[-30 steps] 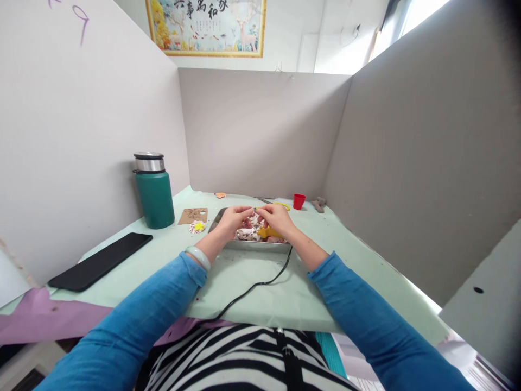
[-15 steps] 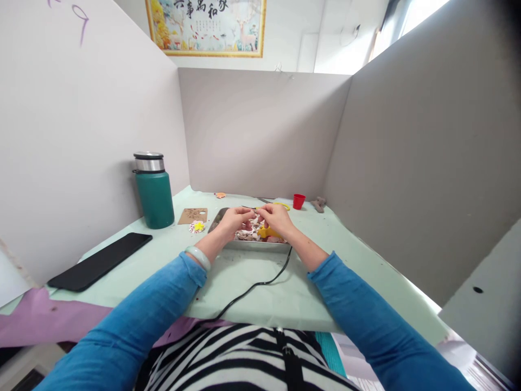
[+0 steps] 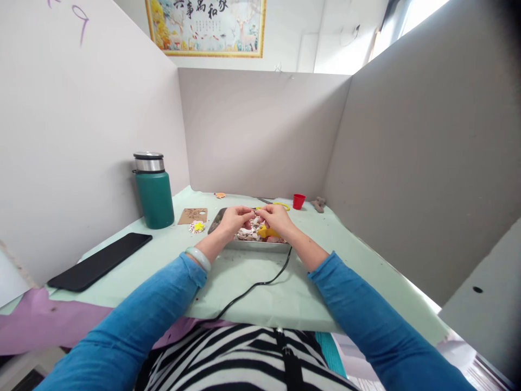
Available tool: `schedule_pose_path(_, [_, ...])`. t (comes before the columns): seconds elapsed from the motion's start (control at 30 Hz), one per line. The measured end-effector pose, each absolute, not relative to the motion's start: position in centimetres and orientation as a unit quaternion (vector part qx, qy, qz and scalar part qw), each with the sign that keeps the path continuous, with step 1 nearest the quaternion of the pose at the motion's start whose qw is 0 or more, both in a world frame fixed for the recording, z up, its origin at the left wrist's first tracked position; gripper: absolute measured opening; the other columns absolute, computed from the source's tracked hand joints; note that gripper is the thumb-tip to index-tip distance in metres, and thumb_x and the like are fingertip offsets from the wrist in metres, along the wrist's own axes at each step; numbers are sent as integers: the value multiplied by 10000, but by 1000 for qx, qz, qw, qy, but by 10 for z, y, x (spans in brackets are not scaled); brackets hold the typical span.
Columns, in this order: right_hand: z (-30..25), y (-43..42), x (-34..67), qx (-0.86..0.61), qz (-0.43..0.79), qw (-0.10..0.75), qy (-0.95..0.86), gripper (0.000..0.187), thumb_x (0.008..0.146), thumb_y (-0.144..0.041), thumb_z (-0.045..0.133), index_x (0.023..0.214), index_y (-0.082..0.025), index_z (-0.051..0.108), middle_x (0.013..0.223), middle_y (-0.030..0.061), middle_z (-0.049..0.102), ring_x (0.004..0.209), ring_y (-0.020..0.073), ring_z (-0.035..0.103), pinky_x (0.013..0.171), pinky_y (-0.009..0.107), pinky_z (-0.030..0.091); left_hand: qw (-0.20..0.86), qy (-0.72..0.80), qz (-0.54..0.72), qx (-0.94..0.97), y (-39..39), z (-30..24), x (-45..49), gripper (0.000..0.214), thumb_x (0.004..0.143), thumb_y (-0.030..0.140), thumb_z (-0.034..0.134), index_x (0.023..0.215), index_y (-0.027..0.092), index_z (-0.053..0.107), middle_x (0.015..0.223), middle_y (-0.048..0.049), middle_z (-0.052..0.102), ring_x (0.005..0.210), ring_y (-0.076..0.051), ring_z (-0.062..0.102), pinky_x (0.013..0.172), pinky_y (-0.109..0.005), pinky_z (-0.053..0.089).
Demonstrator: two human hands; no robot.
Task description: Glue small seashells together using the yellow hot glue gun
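Over a shallow metal tray (image 3: 256,246), my left hand (image 3: 237,219) and my right hand (image 3: 275,216) come together at the fingertips. Both hands are closed in a pinch; whatever lies between the fingers is too small to make out. Beneath them the tray holds a heap of pale and brownish scraps (image 3: 246,234). A yellow object (image 3: 267,232) rests among the scraps below my right hand, partly covered. Behind my right hand lie scissors with a yellow handle (image 3: 283,206).
A green bottle (image 3: 153,198) and a black phone-like slab (image 3: 101,262) are on the left. A brown card (image 3: 192,216) and a flower-shaped piece (image 3: 197,227) lie beside the tray. A red cup (image 3: 298,202) stands behind, right. A black cable (image 3: 256,284) crosses the front. Partitions enclose the table.
Almost nothing differs. Both hands stay over the tray, with only a slight shift of the fingers.
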State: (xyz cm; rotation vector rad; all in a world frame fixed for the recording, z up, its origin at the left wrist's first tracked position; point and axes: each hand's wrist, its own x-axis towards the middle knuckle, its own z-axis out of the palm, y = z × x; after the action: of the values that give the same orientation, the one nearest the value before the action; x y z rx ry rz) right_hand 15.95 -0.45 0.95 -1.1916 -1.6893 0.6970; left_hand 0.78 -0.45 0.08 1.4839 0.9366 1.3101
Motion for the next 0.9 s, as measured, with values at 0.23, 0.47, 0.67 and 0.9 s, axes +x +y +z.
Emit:
schedule_pose_path(0.23, [9, -3, 160, -484, 311, 468, -671, 177, 775, -263, 574, 644, -145, 555, 618, 12, 618, 407, 41, 440, 390, 154, 371, 440, 382, 534, 612, -3, -1, 8, 189, 642, 238, 723, 758, 107, 654, 593, -16, 586, 437, -83, 495, 467, -234, 427])
schedule_pose_path(0.47, [9, 1, 163, -500, 253, 429, -709, 275, 814, -363, 508, 665, -150, 599, 609, 11, 625, 428, 66, 486, 443, 185, 372, 540, 370, 513, 556, -4, 0, 4, 161, 664, 194, 709, 777, 97, 647, 722, -42, 613, 499, -77, 520, 534, -248, 471])
schedule_pose_path(0.67, [30, -5, 185, -552, 39, 279, -785, 312, 762, -446, 573, 623, -173, 633, 623, 38, 625, 583, 141, 553, 511, 228, 329, 623, 347, 528, 462, 3, 0, -3, 144, 666, 135, 712, 776, 92, 629, 744, -63, 627, 538, -83, 531, 602, -268, 502])
schedule_pose_path(0.9, [27, -27, 188, -595, -13, 81, -799, 307, 573, -457, 729, 733, -209, 642, 734, 64, 649, 696, 205, 583, 540, 256, 330, 635, 363, 522, 438, 8, 0, -8, 115, 716, 177, 675, 776, 97, 618, 738, -78, 645, 534, -96, 547, 572, -241, 495])
